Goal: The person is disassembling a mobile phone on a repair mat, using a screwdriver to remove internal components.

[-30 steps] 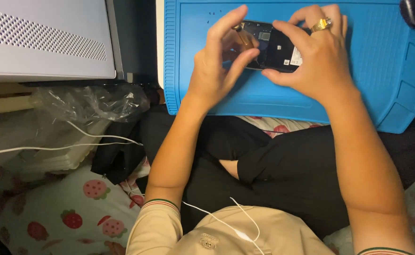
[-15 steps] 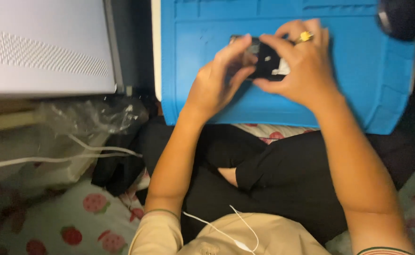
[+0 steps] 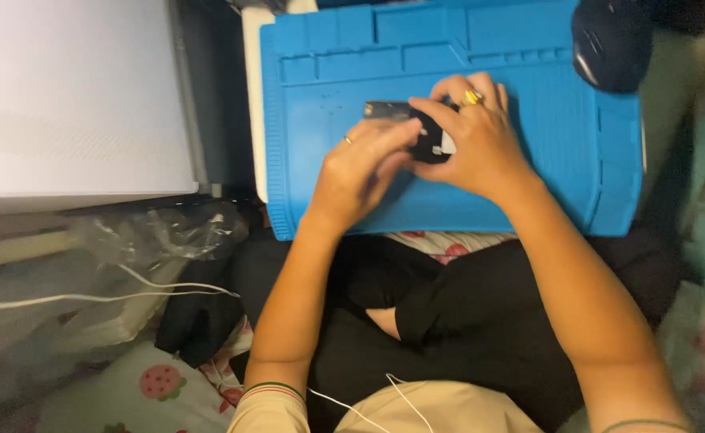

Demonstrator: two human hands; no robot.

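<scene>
Both hands meet just above the frame's centre. The left hand (image 3: 360, 164) pinches the near edge of a small dark device (image 3: 416, 132), fingers curled tight on it; the right hand (image 3: 476, 144), wearing a gold ring (image 3: 471, 98), closes over its right end. Their fingers hide most of the device, so its kind is hard to make out. It lies on a blue ridged work mat (image 3: 561, 160). A dark rounded object (image 3: 613, 40) sits cut off at upper right; a white box (image 3: 72, 96) fills upper left.
</scene>
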